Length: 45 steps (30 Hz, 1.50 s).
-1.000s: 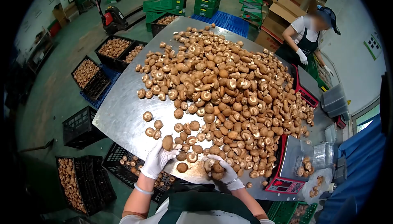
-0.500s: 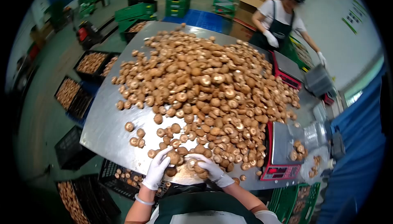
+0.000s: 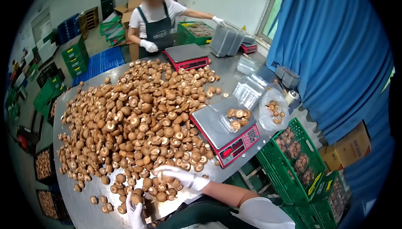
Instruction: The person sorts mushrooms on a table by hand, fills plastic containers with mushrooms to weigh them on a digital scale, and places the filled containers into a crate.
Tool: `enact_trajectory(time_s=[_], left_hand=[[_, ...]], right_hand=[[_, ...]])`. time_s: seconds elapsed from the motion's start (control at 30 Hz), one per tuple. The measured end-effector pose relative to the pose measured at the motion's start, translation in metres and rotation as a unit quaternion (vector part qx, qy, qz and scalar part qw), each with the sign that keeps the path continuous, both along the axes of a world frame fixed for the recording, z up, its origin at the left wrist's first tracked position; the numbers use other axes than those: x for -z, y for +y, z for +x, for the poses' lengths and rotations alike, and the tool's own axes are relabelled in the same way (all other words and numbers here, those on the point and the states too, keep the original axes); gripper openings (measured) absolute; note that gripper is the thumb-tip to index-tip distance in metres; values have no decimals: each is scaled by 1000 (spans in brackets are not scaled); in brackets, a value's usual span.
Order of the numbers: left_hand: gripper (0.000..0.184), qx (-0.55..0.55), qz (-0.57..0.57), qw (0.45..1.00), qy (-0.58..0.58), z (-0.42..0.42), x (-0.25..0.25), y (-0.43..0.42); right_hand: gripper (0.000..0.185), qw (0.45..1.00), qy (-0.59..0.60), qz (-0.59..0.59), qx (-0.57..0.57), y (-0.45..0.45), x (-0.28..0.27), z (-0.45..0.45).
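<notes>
Brown mushrooms (image 3: 138,116) lie in a big heap on the metal table (image 3: 75,210). Low in the head view, my left hand (image 3: 136,214), in a white glove, has its fingers around a round mushroom (image 3: 136,198). My right hand (image 3: 180,176), also gloved, curves over mushrooms at the heap's near edge, its fingers pointing left; they partly hide what they grip. Loose mushrooms (image 3: 157,189) sit between the two hands. To the right, a red scale (image 3: 213,124) carries a clear plastic tray (image 3: 226,122) with several mushrooms in it.
Across the table a co-worker (image 3: 159,23) touches stacked clear trays (image 3: 226,40) beside a second scale (image 3: 187,55). A plastic bag (image 3: 268,120) with mushrooms lies right of the near scale. Green crates (image 3: 268,157) stand at the right; dark crates (image 3: 44,164) stand left.
The view has swung to the right, bringing the scales, blue curtain and green crates further in. My right hand has turned and now lies palm down over mushrooms; my left still grips one.
</notes>
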State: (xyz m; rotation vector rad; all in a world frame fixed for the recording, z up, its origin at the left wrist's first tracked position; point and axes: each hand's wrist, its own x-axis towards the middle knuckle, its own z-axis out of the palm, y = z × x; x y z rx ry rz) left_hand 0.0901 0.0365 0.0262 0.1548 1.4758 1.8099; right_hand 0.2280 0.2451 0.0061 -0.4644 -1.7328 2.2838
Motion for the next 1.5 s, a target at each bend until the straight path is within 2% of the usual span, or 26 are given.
enact_trajectory(time_s=[0.03,0.07,0.1,0.13,0.2,0.27,0.33,0.43,0.53,0.57,0.6,0.7,0.73,0.8,0.87,0.93,0.97,1.0,1.07,1.13,1.2,1.27,1.33,1.4,1.5], left_hand=[[58,40,97,993,53,3,20,-8],[58,49,100,992,55,1,33,-5],[56,50,91,994,44,3,39,-1],[54,69,80,994,40,6,31,10],[51,106,45,992,44,17,13,34],[51,126,55,988,68,31,12,60],[52,159,43,983,81,46,9,84],[51,177,40,980,76,74,8,127],[51,209,59,968,128,109,-4,171],[51,224,54,962,150,118,-7,186],[52,225,49,967,113,126,1,199],[54,242,41,950,193,156,-18,243],[53,240,39,936,255,163,-18,258],[53,232,25,889,394,173,-12,287],[54,203,35,867,453,186,-9,315],[58,233,13,860,454,197,-19,340],[60,225,37,844,485,200,-16,352],[61,215,60,827,516,205,-9,363],[62,223,13,785,578,207,12,377],[63,239,-11,785,571,209,19,371],[62,241,-19,809,536,209,13,352],[55,197,-26,803,563,203,16,326],[52,184,-55,820,539,196,22,288],[41,176,-79,842,503,188,20,249],[35,167,-102,875,443,179,34,188]], right_hand=[[42,998,20,31,41,22,-2,10],[42,994,39,62,81,45,-5,22],[40,986,16,76,148,59,-31,42],[39,973,-3,91,213,74,-56,60],[36,950,32,86,298,123,-56,94],[35,898,37,195,392,172,-59,132],[37,845,-37,264,464,206,-63,163],[35,764,-93,377,515,252,-47,196],[31,780,-118,366,494,268,-39,228],[27,760,-98,405,498,275,-33,238],[24,768,-82,388,502,276,-38,247],[25,779,-117,357,502,293,-33,277],[25,783,-118,354,497,300,-25,285],[31,826,-111,297,466,308,-8,295],[37,845,-111,286,439,308,1,301],[40,866,-69,262,421,309,14,300],[40,870,-67,261,413,306,19,300],[41,881,-73,219,413,299,13,298],[43,896,-110,157,401,285,-9,291],[47,912,-89,143,374,282,-2,294],[47,922,-80,151,347,281,-2,299],[47,912,-88,180,359,282,-8,303],[45,901,-49,196,383,289,-6,309],[39,876,-54,259,404,292,-17,309],[38,856,-88,269,433,293,-33,295]])
